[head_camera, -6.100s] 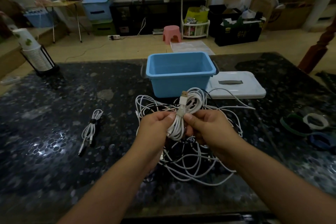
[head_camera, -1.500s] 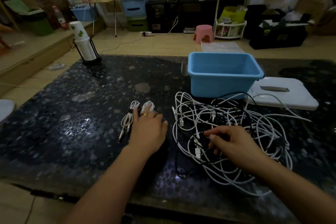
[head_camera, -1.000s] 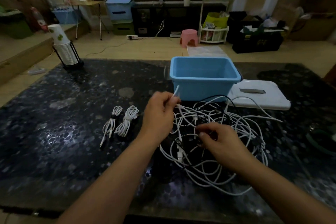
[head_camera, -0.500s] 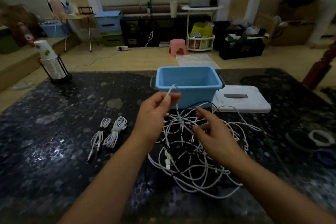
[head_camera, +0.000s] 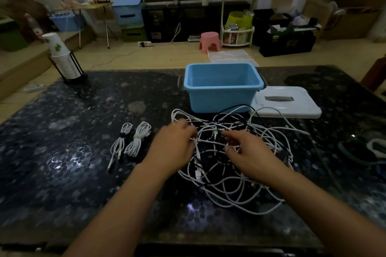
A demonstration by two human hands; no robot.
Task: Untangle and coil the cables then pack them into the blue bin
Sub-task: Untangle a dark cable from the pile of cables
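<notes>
White and black tangled cables [head_camera: 234, 152] lie on table [head_camera: 62, 152] near blue bin [head_camera: 222, 87]. Left hand [head_camera: 174, 148], right hand [head_camera: 248, 154] in tangle; blurred, grips unclear. Two coiled cables [head_camera: 131, 142] left.

We reach both bare forearms forward from the near edge. Our left hand [head_camera: 174, 148] is palm down and blurred, its grip unclear. Our right hand [head_camera: 249, 155] hovers beside it, fingers [head_camera: 229, 134] loosely curled.

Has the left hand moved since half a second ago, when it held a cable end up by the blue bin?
Yes. The left hand has dropped from the blue bin's front wall into the cable tangle.
</notes>
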